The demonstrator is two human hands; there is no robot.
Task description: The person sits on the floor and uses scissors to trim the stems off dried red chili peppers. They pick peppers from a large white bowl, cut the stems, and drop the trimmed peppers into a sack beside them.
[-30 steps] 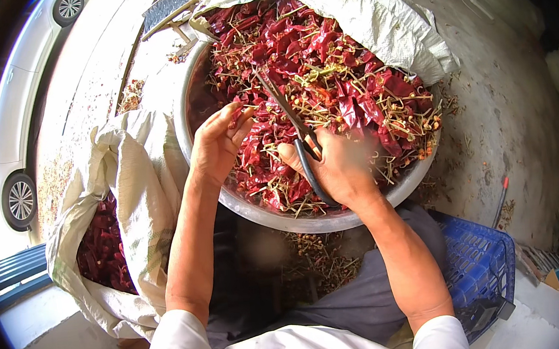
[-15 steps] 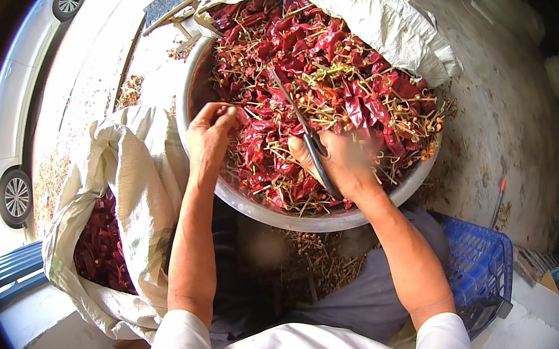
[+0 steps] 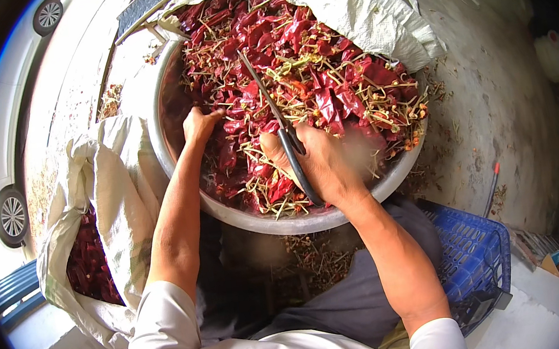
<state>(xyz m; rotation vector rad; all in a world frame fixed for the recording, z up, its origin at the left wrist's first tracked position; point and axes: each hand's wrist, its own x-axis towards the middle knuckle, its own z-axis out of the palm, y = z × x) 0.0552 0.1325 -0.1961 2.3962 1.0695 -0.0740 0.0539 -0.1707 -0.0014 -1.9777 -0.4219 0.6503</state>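
Observation:
A wide metal basin [image 3: 278, 226] holds a heap of dried red chili peppers [image 3: 285, 34] with pale stems. My right hand [image 3: 322, 163] is closed around the dark handles of a pair of scissors [image 3: 284, 130], low over the heap. Its blades point up and left across the peppers, nearly together. At the basin's left inner side, my left hand [image 3: 200, 125] reaches down among the peppers. The thumb shows against curled fingers; their tips are hidden, and so is whatever they hold.
A white woven sack [image 3: 112, 192] with more dried chilies stands left of the basin. Another white sack [image 3: 364, 9] drapes over the far rim. A blue plastic crate [image 3: 471, 250] sits at the right by my leg. A parked car [image 3: 9, 128] is at the far left.
My left hand has gone lower into the basin's left side, its fingertips passing out of sight. The scissors stay in my right hand over the heap. The whole view has shifted slightly.

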